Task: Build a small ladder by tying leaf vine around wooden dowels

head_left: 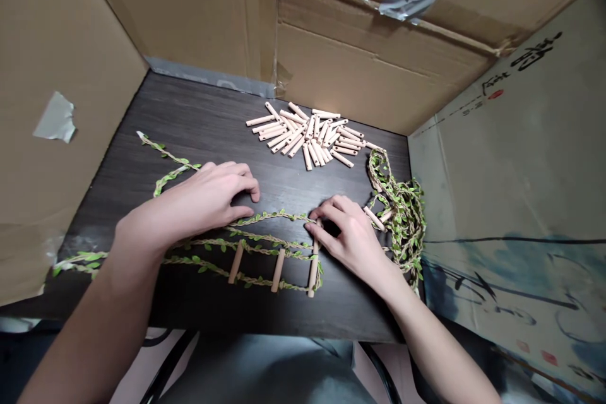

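Well, right now the right hand (343, 240) is closed in a pinch on the top end of a wooden dowel (313, 268), right at its crossing with a leafy twine (265, 218), the grip partly hidden by the fingers (326, 209). Left hand (199, 199) open and arched, holding nothing, fingertips (253, 192) down on the dark wood tabletop (189, 107) just above that same twine. Below and between the hands, a ladder-like run: two strands of twine bridged by three rungs, the pinched dowel at the right end, a second dowel (278, 270) and a third dowel (235, 262) to its left. Just beyond the right hand, two loose dowels (374, 218) beside a tangled coil of twine (400, 214). Farther out, a heap of dowels (303, 136) on the tabletop — and cardboard walls (379, 69) around it, grey tape (55, 117) on the left panel.
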Available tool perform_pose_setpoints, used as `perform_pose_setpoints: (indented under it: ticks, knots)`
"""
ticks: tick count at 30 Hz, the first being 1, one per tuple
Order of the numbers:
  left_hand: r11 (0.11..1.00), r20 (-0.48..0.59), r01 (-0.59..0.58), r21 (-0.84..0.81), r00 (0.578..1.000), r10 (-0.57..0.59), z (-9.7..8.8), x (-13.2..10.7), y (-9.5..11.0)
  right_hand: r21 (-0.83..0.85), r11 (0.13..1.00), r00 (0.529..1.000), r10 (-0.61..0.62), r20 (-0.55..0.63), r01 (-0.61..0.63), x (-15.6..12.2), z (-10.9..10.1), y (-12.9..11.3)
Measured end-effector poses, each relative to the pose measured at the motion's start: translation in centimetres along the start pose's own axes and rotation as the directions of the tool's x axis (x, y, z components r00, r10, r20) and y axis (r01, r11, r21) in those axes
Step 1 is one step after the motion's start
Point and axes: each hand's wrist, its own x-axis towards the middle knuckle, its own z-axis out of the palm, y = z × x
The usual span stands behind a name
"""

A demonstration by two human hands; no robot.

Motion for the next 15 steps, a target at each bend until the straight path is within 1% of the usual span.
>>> perform_pose_setpoints:
  ticks: [2, 4, 7, 9, 12, 15]
  knots:
    - [1.0, 0.008, -0.019, -0.021, 1.0, 0.019, 0.2, 0.1, 0.3, -0.048, 0.999, 1.0, 0.02, 0.009, -0.02, 0.0, 0.1, 0.1]
    - [0.999, 0.017, -0.027, -0.033, 0.999, 0.028, 0.4, 0.2, 1.0, -0.089, 0.995, 0.999, 0.041, 0.02, -0.039, -0.1, -0.3, 0.3]
    - [0.999, 0.065, 0.002, -0.048, 0.998, 0.001, 0.2, 0.3, 2.3, -0.146, 0.988, 0.997, 0.064, 0.046, -0.056, -0.4, -1.2, 0.7]
    - [0.999, 0.108, 0.02, -0.038, 0.994, -0.016, 0.1, 0.4, 2.9, -0.187, 0.981, 0.998, 0.06, 0.034, -0.053, -0.4, -1.7, 0.6]
    - [1.0, 0.122, -0.003, -0.011, 0.993, 0.004, 0.1, 0.5, 3.7, -0.212, 0.977, 1.0, -0.015, -0.004, 0.014, 0.1, -1.5, -0.4]
    - [0.997, 0.088, -0.074, -0.026, 0.993, 0.076, 0.3, 0.6, 4.3, -0.213, 0.971, 0.993, -0.107, 0.044, 0.114, 1.3, -0.2, -1.7]
